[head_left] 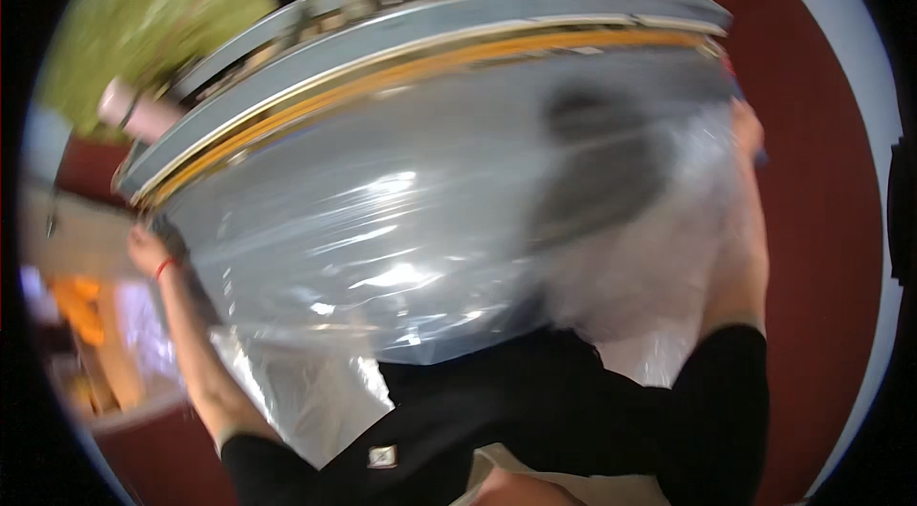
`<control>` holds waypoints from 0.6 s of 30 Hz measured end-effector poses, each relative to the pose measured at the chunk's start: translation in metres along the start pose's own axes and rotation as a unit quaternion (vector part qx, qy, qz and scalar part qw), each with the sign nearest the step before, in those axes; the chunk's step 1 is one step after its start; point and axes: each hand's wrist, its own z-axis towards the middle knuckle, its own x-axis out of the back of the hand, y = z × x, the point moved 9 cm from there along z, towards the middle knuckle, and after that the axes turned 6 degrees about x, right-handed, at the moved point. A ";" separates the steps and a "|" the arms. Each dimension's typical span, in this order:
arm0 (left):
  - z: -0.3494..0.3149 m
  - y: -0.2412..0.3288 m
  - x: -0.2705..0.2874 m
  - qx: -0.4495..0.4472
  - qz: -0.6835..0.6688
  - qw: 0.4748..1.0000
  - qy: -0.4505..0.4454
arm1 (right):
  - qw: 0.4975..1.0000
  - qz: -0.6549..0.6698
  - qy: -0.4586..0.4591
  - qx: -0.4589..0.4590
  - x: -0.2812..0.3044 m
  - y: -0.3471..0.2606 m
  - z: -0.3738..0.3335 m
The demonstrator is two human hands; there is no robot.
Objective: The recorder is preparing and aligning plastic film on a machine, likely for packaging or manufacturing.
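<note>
Here the clear plastic sheet [382, 219] is filling the middle of the frame, lying between both hands, its long axis running left to right and climbing toward the upper right. The left hand [148, 250] is sitting at its left edge, fingers curling; the right hand [748, 130] is sitting at its right edge, upper right of the frame. Blur is hiding whether either is truly clamping, so I can't tell. Neither hand is clearly nearer: each is flanking one end. Beyond the sheet, an orange strip [411, 71] is running alongside a long grey frame [430, 14], which is standing as the barrier across the top. A pink cylinder [138, 112] is showing upper left, and the black shirt [535, 410] is bordering the lower edge.
</note>
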 end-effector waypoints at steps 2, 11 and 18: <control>-0.037 0.079 -0.004 0.015 -0.386 0.905 -0.177 | 0.997 -0.028 -0.023 -0.064 -0.007 -0.003 0.004; -0.546 0.471 0.186 -0.304 -0.396 0.394 -0.772 | 0.997 -0.050 -0.021 -0.046 0.006 0.001 -0.004; -0.643 0.449 0.236 -0.306 -0.393 0.106 -0.860 | 0.996 -0.057 -0.045 -0.053 0.004 0.012 -0.001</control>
